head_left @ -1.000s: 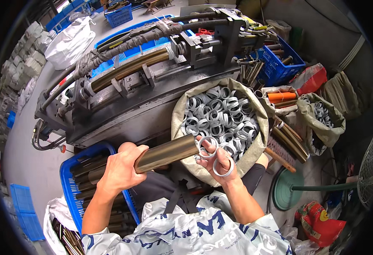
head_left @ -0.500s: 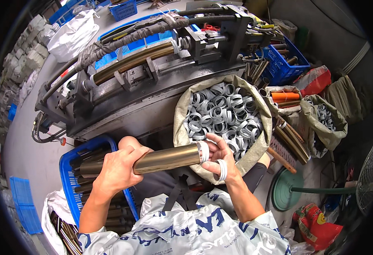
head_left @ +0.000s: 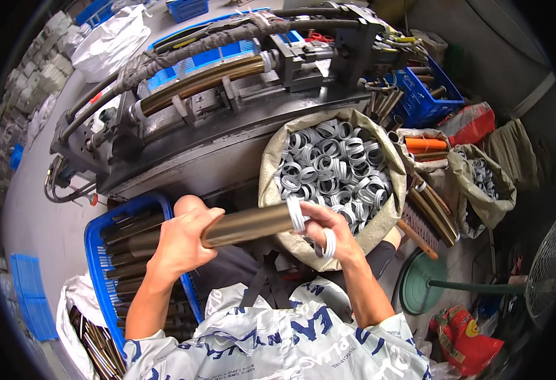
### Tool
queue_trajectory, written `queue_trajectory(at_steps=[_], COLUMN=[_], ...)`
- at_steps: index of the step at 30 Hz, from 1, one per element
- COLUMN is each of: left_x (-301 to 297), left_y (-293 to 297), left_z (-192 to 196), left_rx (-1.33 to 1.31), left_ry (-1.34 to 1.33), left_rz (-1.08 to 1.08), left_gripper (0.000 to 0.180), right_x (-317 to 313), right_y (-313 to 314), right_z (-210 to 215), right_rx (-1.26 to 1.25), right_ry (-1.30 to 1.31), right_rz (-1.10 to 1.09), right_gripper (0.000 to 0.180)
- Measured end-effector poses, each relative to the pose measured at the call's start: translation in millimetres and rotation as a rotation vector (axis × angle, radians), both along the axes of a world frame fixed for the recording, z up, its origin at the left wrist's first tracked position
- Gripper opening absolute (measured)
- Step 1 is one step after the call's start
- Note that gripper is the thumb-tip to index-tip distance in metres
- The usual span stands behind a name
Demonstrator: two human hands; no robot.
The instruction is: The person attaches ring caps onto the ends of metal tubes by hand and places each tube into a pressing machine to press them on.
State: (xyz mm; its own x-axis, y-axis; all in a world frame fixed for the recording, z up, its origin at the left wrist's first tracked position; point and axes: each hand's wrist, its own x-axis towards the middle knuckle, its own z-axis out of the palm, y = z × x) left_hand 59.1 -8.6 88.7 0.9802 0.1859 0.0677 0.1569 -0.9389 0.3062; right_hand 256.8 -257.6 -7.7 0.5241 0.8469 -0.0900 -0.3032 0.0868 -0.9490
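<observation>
Pale-grey plastic-looking ring [head_left: 295,215] now squared onto bronze metal tube [head_left: 249,227], seemingly fitting; left hand [head_left: 186,242] clasps tube; right hand [head_left: 341,233], half-curled, holds 2nd ring [head_left: 330,244].

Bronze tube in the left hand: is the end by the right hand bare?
No, a pale ring sits at that end of the bronze tube, next to the right hand.
</observation>
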Motion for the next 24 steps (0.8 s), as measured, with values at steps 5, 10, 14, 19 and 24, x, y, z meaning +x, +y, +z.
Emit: queue_trajectory(at_steps=[5, 10, 14, 19, 24], left_x=[-12.3, -27.9, -30.4, -25.6, -28.1], left_y=[4.1, -19.9, -39.3, -50.1, -50.5], left_z=[-19.6, -57.8, -71.4, -60.8, -60.3], left_rx=[-1.06, -1.806, -1.944, -1.973, -1.918], left_ry=[-0.57, -0.87, -0.87, -0.926, -0.961], left_rz=[0.41, 0.547, 0.637, 0.62, 0.629], left_gripper=[0.058, 0.045, 0.041, 0.04, 0.039], right_x=[21.0, -11.3, -22.3, -23.6, -22.3], right_y=[-6.2, -5.5, -2.2, 1.5, -1.3], right_z=[-50.0, -47.4, -43.7, -38.8, -15.2], right_rx=[-0.397, 0.237, 0.334, 0.261, 0.117], right_ry=[0.07, 0.686, 0.61, 0.28, -0.266], right_rz=[-0.184, -0.077, -0.042, -0.128, -0.115], right_gripper=[0.024, 0.035, 0.031, 0.044, 0.083])
